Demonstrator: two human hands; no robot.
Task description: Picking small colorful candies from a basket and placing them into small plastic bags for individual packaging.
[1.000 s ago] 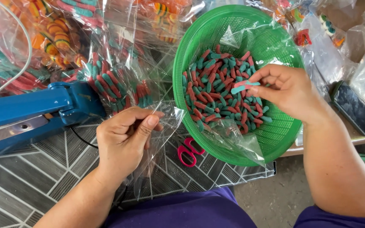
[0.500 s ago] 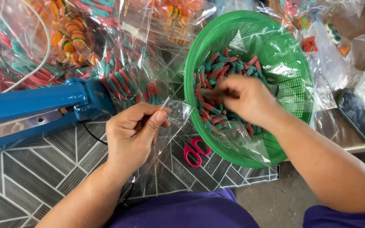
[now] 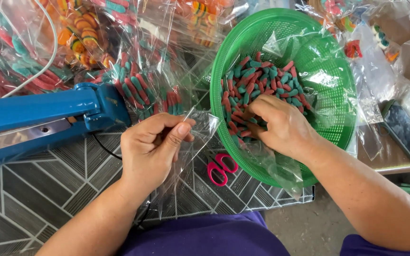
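Two hands work: the left hand (image 3: pixel 150 149) pinches a clear bag (image 3: pixel 191 142); the right hand (image 3: pixel 281 125), fingers curled, digs among gummy candies (image 3: pixel 257 80) in a green basket (image 3: pixel 328 52).

My left hand (image 3: pixel 150 147) pinches a clear plastic bag (image 3: pixel 188 151) over the patterned desk (image 3: pixel 34 189). My right hand (image 3: pixel 281 125) digs among red-and-teal gummy candies (image 3: pixel 262 78) in the green basket (image 3: pixel 338 71). Pink scissors (image 3: pixel 219 168) lie between my hands, beside the blue sealer (image 3: pixel 39 118).
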